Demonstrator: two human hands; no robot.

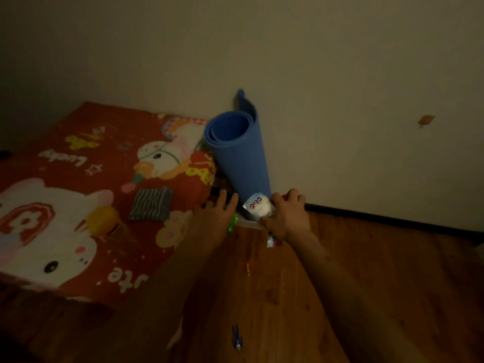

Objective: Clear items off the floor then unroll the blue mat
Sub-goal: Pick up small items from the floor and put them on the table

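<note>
Blue mat's (239, 163) foot perhaps behind hands.

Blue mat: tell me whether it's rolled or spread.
Rolled. The blue mat stands on end against the wall, its spiral of layers visible at the top.

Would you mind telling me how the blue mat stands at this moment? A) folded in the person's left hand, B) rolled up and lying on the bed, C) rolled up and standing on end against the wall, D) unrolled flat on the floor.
C: the blue mat is a rolled tube standing on end, leaning on the wall beside the bed.
</note>
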